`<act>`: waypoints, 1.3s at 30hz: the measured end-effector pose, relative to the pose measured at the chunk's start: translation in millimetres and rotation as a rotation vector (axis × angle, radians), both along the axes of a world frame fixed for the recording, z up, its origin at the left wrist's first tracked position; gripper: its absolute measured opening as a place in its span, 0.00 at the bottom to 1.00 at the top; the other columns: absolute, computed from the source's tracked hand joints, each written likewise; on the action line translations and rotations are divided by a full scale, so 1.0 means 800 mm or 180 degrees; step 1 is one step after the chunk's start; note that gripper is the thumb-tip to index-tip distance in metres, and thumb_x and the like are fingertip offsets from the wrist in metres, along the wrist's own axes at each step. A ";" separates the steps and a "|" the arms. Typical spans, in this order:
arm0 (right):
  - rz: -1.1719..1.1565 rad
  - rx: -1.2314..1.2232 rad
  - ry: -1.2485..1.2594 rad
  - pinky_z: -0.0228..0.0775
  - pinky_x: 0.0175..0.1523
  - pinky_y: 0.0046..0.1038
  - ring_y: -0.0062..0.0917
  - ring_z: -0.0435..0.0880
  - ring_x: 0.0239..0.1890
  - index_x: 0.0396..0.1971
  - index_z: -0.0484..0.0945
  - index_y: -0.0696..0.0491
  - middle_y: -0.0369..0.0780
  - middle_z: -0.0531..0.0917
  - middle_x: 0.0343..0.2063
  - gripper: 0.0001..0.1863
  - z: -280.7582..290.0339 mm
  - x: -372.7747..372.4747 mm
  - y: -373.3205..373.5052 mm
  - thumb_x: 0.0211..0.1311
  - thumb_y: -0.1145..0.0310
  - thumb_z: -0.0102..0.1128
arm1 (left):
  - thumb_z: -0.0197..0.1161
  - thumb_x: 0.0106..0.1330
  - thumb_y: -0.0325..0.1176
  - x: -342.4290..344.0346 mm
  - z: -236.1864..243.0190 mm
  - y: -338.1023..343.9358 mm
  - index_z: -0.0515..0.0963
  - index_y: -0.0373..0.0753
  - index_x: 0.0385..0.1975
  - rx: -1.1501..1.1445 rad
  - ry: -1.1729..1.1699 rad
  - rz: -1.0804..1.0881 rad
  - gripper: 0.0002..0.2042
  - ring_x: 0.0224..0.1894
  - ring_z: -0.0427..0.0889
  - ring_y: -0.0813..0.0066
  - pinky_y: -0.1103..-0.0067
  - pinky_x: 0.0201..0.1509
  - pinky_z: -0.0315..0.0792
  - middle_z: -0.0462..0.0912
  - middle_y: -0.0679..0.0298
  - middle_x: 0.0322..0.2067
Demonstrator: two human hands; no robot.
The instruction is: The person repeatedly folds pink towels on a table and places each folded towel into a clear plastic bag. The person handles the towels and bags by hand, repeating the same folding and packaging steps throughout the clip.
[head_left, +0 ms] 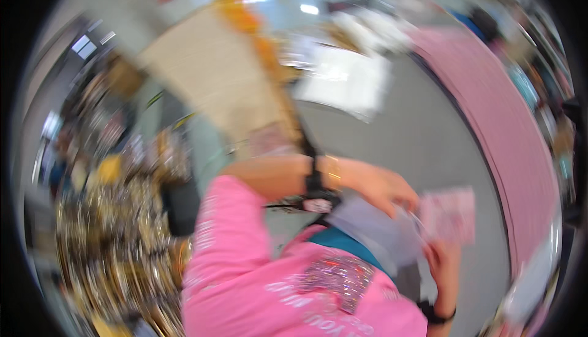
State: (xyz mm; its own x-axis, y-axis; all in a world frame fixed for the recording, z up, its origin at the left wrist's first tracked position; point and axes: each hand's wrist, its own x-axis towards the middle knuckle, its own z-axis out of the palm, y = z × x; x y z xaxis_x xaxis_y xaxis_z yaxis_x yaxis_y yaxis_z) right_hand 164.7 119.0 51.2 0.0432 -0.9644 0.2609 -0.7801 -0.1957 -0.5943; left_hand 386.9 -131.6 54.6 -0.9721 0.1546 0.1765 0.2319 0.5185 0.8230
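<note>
right now everything is smeared by motion, so i go by the big shapes only. my left hand (pixel 383 189) reaches across my pink sleeve (pixel 220 245) and closes its fingers on the edge of a pale grey sheet (pixel 373 227), held in the air in front of my chest. my right hand (pixel 442 262) comes up from below with a dark band at the wrist and pinches the lower corner of a small pink card (pixel 450 214), which sits just beside the grey sheet and seems to touch or overlap it; the blur hides the exact edge. neither thing rests on the grey floor (pixel 416 135) below. a long pink counter (pixel 508 129) curves past on my right, and a tan board (pixel 208 80) stands off to the upper left. to handle this well, i judge i should slow down, keep both pinches near the corners so the paper stays flat, and hold the two pieces level and close together so that nothing slips.
</note>
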 end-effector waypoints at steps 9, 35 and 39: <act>-0.1245 0.0026 -0.1338 0.74 0.49 0.38 0.39 0.83 0.46 0.52 0.81 0.49 0.42 0.85 0.47 0.19 0.011 -0.024 0.017 0.61 0.63 0.71 | 0.60 0.69 0.27 -0.061 0.122 -0.051 0.81 0.33 0.40 -0.1550 -0.0049 0.1053 0.06 0.41 0.80 0.51 0.65 0.46 0.75 0.79 0.53 0.38; -0.1669 -0.0649 0.0140 0.69 0.64 0.40 0.45 0.75 0.58 0.55 0.72 0.57 0.50 0.73 0.57 0.26 -0.107 0.030 0.011 0.54 0.75 0.67 | 0.68 0.61 0.29 -0.127 -0.105 0.110 0.71 0.35 0.62 0.0391 -0.0366 0.1440 0.28 0.39 0.84 0.65 0.69 0.42 0.79 0.81 0.57 0.45; -0.1602 -0.0010 0.0828 0.66 0.65 0.47 0.45 0.73 0.61 0.58 0.71 0.57 0.48 0.74 0.58 0.27 -0.128 0.024 -0.008 0.58 0.70 0.65 | 0.58 0.60 0.20 -0.124 -0.050 0.102 0.75 0.36 0.58 0.0231 -0.0865 0.1562 0.23 0.38 0.83 0.61 0.71 0.39 0.78 0.76 0.57 0.53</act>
